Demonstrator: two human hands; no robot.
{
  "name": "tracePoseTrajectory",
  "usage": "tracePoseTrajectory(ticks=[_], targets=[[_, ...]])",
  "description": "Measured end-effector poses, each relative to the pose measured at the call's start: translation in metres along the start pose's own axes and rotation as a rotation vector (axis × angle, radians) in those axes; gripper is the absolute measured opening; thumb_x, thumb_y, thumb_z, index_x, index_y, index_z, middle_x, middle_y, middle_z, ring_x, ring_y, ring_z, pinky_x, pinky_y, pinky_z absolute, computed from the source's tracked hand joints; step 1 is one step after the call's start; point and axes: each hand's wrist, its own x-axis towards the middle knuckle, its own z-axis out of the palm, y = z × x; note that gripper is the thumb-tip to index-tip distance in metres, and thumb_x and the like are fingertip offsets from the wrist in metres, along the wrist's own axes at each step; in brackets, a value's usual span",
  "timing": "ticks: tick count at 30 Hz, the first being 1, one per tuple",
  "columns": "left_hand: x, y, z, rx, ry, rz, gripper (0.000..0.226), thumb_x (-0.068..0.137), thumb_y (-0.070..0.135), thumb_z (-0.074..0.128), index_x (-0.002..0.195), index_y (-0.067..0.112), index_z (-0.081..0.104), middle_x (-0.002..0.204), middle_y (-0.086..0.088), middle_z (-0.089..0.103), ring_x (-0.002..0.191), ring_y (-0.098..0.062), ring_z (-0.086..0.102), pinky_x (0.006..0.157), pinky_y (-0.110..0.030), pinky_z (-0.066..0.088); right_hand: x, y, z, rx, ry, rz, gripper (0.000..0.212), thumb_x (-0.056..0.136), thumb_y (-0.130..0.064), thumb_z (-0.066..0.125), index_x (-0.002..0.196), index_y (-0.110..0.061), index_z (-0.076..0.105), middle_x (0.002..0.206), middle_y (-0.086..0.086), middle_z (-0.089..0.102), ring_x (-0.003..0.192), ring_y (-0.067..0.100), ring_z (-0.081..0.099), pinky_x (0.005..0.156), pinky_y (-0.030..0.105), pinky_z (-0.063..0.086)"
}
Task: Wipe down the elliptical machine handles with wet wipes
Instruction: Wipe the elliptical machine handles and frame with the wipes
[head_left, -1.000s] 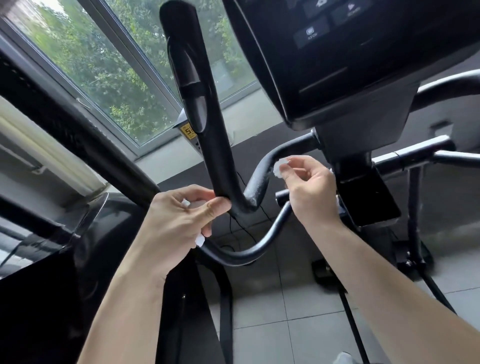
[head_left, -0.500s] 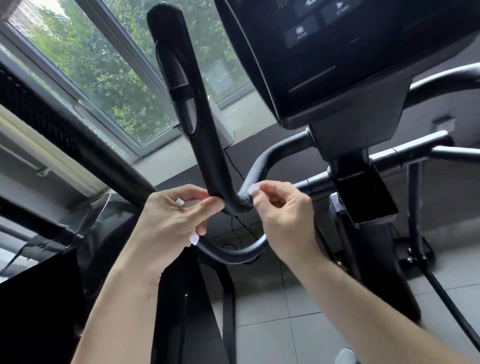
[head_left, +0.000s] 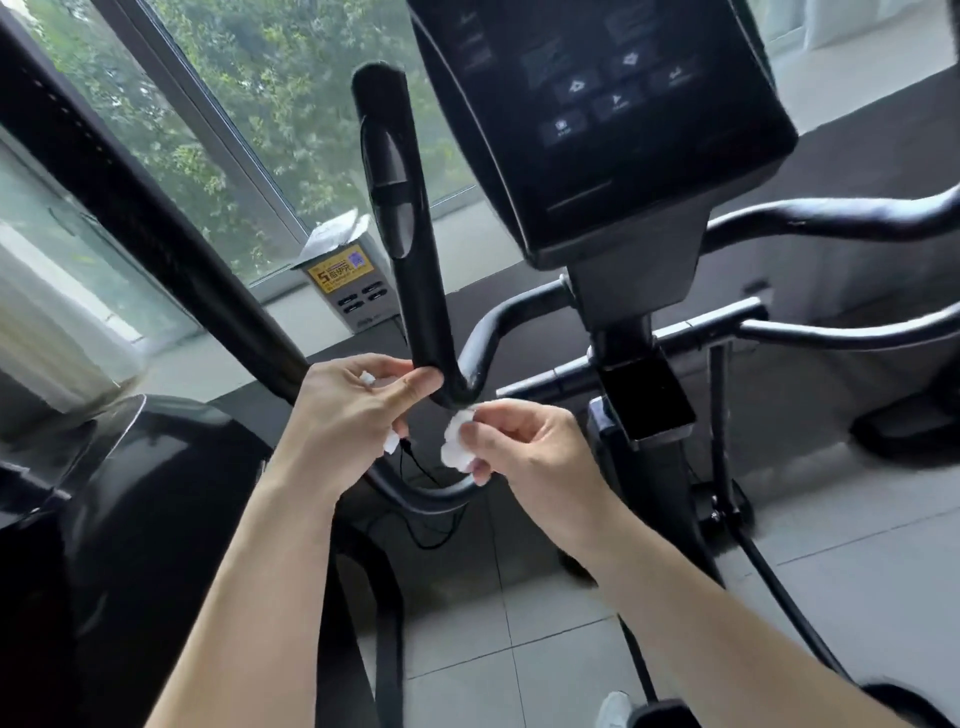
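Observation:
The black upright left handle (head_left: 410, 249) of the elliptical rises in the middle of the view and curves at its base into a bend (head_left: 467, 379). My left hand (head_left: 358, 410) grips the handle's lower end, with bits of white wipe (head_left: 390, 442) showing between its fingers. My right hand (head_left: 524, 447) sits just below the bend and pinches a crumpled white wet wipe (head_left: 456, 448) against the underside of the curve. The right handle (head_left: 831, 221) runs off at the upper right, untouched.
The black console (head_left: 597, 114) with buttons hangs above my right hand on its post (head_left: 623, 332). A window (head_left: 218, 119) with trees fills the upper left, a small charging box (head_left: 348, 280) on its sill. Another black machine (head_left: 130, 493) stands at left. Grey tiled floor (head_left: 857, 571) lies below.
My right hand has moved down from the curved bar to just under the bend, still pinching the wipe. My left hand keeps its grip low on the handle. The camera has shifted.

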Motion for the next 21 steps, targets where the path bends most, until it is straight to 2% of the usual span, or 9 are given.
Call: tracePoseTrajectory(ticks=[1, 4, 7, 13, 14, 16, 17, 19, 21], targets=[[-0.001, 0.000, 0.000, -0.012, 0.001, 0.013, 0.018, 0.081, 0.044, 0.083, 0.087, 0.027, 0.079, 0.060, -0.009, 0.065, 0.042, -0.008, 0.050, 0.043, -0.015, 0.041, -0.011, -0.002, -0.003, 0.000, -0.012, 0.013, 0.009, 0.096, -0.011, 0.072, 0.091, -0.006, 0.078, 0.077, 0.009, 0.074, 0.068, 0.012, 0.063, 0.064, 0.025, 0.051], [-0.009, -0.006, 0.003, -0.103, 0.010, 0.043, 0.016, 0.083, 0.043, 0.083, 0.087, 0.028, 0.080, 0.061, -0.015, 0.065, 0.045, -0.008, 0.052, 0.051, -0.020, 0.046, -0.037, -0.002, -0.014, -0.029, 0.131, 0.069, 0.011, 0.097, -0.009, 0.069, 0.091, -0.007, 0.078, 0.077, 0.006, 0.075, 0.068, 0.009, 0.064, 0.065, 0.025, 0.050], [-0.014, -0.019, 0.005, -0.201, 0.040, 0.057, 0.016, 0.083, 0.044, 0.083, 0.091, 0.030, 0.081, 0.053, -0.004, 0.061, 0.052, -0.013, 0.055, 0.059, -0.027, 0.047, -0.061, -0.006, -0.022, -0.104, 0.240, 0.125, 0.013, 0.100, -0.012, 0.065, 0.097, -0.005, 0.076, 0.086, 0.014, 0.077, 0.074, 0.016, 0.069, 0.066, 0.028, 0.050], [-0.009, -0.034, 0.008, -0.338, 0.002, 0.120, 0.020, 0.087, 0.036, 0.082, 0.101, 0.023, 0.078, 0.057, 0.001, 0.062, 0.048, -0.009, 0.059, 0.049, -0.018, 0.047, -0.075, -0.017, -0.018, -0.180, 0.442, 0.117, 0.009, 0.102, -0.012, 0.061, 0.100, -0.008, 0.069, 0.078, 0.004, 0.076, 0.061, 0.018, 0.068, 0.056, 0.027, 0.052], [-0.010, -0.038, 0.010, -0.370, 0.010, 0.130, 0.018, 0.088, 0.034, 0.081, 0.102, 0.024, 0.077, 0.061, 0.002, 0.066, 0.051, -0.009, 0.061, 0.053, -0.019, 0.050, -0.073, -0.016, -0.013, -0.196, 0.460, 0.109, 0.008, 0.102, -0.011, 0.062, 0.099, -0.009, 0.069, 0.076, 0.005, 0.074, 0.058, 0.017, 0.066, 0.055, 0.028, 0.050], [-0.018, -0.051, 0.017, -0.415, 0.054, 0.152, 0.014, 0.090, 0.034, 0.078, 0.103, 0.033, 0.074, 0.085, -0.001, 0.073, 0.067, -0.014, 0.068, 0.070, -0.027, 0.057, -0.069, -0.014, -0.001, -0.199, 0.489, 0.103, 0.008, 0.102, -0.010, 0.061, 0.098, -0.010, 0.069, 0.077, 0.010, 0.072, 0.058, 0.018, 0.065, 0.055, 0.029, 0.048], [-0.026, -0.059, 0.022, -0.442, 0.058, 0.158, 0.012, 0.092, 0.033, 0.077, 0.104, 0.034, 0.073, 0.095, -0.003, 0.073, 0.070, -0.016, 0.068, 0.073, -0.029, 0.057, -0.069, -0.012, 0.004, -0.179, 0.500, 0.105, 0.009, 0.102, -0.008, 0.060, 0.098, -0.010, 0.069, 0.081, 0.012, 0.074, 0.061, 0.019, 0.067, 0.057, 0.029, 0.050], [-0.045, -0.076, 0.033, -0.479, -0.041, 0.126, 0.009, 0.095, 0.032, 0.072, 0.104, 0.033, 0.073, 0.097, -0.005, 0.071, 0.061, -0.011, 0.063, 0.061, -0.021, 0.052, -0.074, -0.006, 0.012, -0.158, 0.533, 0.111, 0.011, 0.101, -0.007, 0.059, 0.100, -0.009, 0.070, 0.090, 0.016, 0.077, 0.072, 0.023, 0.072, 0.062, 0.029, 0.055], [-0.062, -0.095, 0.051, -0.451, -0.254, 0.024, 0.009, 0.097, 0.037, 0.068, 0.100, 0.031, 0.074, 0.083, -0.006, 0.069, 0.052, -0.008, 0.058, 0.051, -0.020, 0.047, -0.089, 0.010, 0.012, -0.208, 0.617, 0.147, 0.010, 0.100, -0.007, 0.061, 0.100, -0.008, 0.071, 0.092, 0.016, 0.078, 0.077, 0.022, 0.074, 0.067, 0.027, 0.058]])
